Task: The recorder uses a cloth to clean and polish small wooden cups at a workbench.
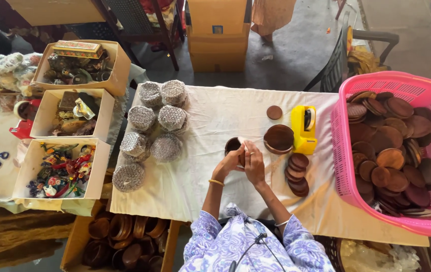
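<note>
The two hands hid most of the small brown cup [233, 145] they closed around, so the grip of each could not be made out. The pink basket [371, 83] ran off the right edge. The box of wooden bowls [120, 242] under the counter [215, 116] was cut by the bottom edge. The trinkets in the cardboard trays [102, 103] were too small to tell apart.

bubble-wrapped round bundles [152, 128]: table's left part, silvery | open cardboard boxes [72, 121]: left, beige | closed carton [218, 35]: top, brown
</note>
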